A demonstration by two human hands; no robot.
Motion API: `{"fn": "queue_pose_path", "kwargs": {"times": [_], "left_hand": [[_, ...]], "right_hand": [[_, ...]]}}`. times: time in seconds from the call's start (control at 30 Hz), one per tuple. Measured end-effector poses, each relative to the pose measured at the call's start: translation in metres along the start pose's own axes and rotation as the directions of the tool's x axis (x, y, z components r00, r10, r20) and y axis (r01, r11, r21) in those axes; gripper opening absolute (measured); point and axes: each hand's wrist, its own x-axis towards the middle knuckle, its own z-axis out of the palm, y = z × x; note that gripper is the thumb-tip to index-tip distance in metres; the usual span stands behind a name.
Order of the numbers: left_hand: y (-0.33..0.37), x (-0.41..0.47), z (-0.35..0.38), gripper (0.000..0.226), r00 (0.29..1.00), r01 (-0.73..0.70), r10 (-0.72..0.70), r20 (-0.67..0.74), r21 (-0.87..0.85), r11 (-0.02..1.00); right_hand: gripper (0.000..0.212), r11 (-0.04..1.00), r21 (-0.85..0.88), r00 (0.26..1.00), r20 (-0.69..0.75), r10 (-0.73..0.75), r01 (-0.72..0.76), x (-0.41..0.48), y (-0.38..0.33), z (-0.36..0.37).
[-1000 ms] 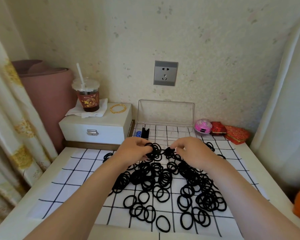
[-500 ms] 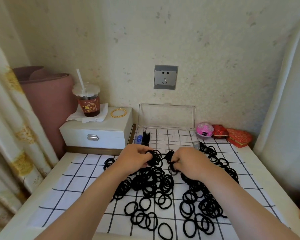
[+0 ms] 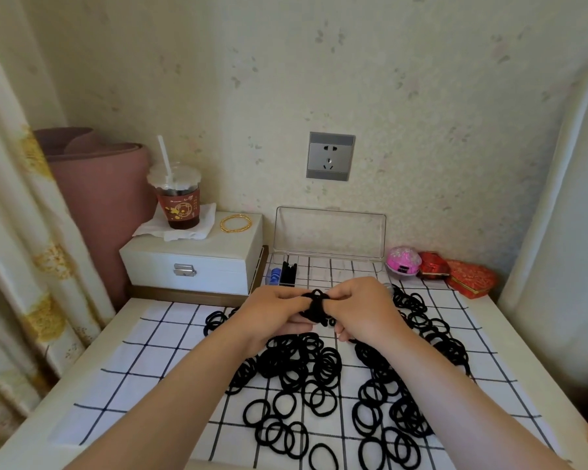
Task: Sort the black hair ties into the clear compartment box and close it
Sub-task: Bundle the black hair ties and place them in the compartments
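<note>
Your hands have closed in on each other since half a second ago: the two clumps you were working apart are now one bunch of hair ties [image 3: 314, 305], lifted off the pile. Left hand [image 3: 272, 310] and right hand [image 3: 364, 310] both pinch that bunch, fingers curled round it, knuckles nearly touching.

The bunch sits just in front of the clear compartment box [image 3: 340, 266], not yet over it. The box's lid [image 3: 330, 228] stands open against the wall. Its left end compartments hold something black and something blue; the others look unfilled, though the dividers are hard to read.

Most of the loose ties [image 3: 302, 364] are spread on the checked cloth [image 3: 157, 351] below and to the right of your hands, so the task looks barely started.

Risks, as a judgement:
- The bunch is elastic and held only at the fingertips. Ease one hand off and it could spring open, dropping ties back into the pile.
- The compartments look narrow. A fat bunch may straddle a divider or stick up over the rim.
- Anything over the rim would probably stop the lid shutting.
- Strays hanging under the bunch may snag the pile as you reach forward.
</note>
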Motion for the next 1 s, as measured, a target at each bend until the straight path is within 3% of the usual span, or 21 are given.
{"fn": "queue_pose_path", "kwargs": {"times": [0.1,0.27,0.43,0.6,0.7,0.77,0.87,1.0], "left_hand": [[0.000,0.001,-0.001,0.032,0.998,0.021,-0.015,0.068,-0.077,0.997],[-0.002,0.001,-0.001,0.032,0.998,-0.041,0.038,0.052,0.058,0.997],[0.001,0.000,-0.007,0.028,0.999,-0.042,0.040,0.022,0.082,0.996],[0.006,-0.002,-0.013,0.027,0.995,-0.048,0.043,0.086,0.059,0.997],[0.009,-0.004,-0.015,0.028,0.985,-0.057,0.051,0.162,0.033,0.998],[0.010,-0.005,-0.017,0.028,0.979,-0.058,0.055,0.196,0.012,0.998],[0.010,-0.006,-0.018,0.030,0.981,-0.065,0.057,0.183,0.035,0.997],[0.008,-0.002,-0.019,0.041,0.995,-0.097,0.092,0.031,0.327,0.940]], "right_hand": [[0.012,0.998,-0.062,0.998,-0.048,-0.034,0.031,-0.003,-0.003,0.002],[0.012,0.988,-0.129,0.994,-0.053,-0.090,0.083,-0.003,-0.003,0.005],[0.003,0.997,-0.051,0.995,0.086,-0.045,0.050,0.002,-0.006,-0.002],[0.031,0.999,0.015,0.999,0.032,-0.033,0.033,0.005,-0.005,-0.005],[0.054,0.982,0.168,0.976,0.212,0.052,-0.089,0.005,-0.001,-0.003],[0.040,0.939,0.304,0.942,0.331,0.055,-0.162,0.003,-0.004,-0.003],[0.024,0.907,0.373,0.941,0.332,0.067,-0.196,-0.002,-0.010,-0.002],[0.018,0.906,0.361,0.953,0.277,0.123,-0.222,0.001,-0.011,0.004]]}}
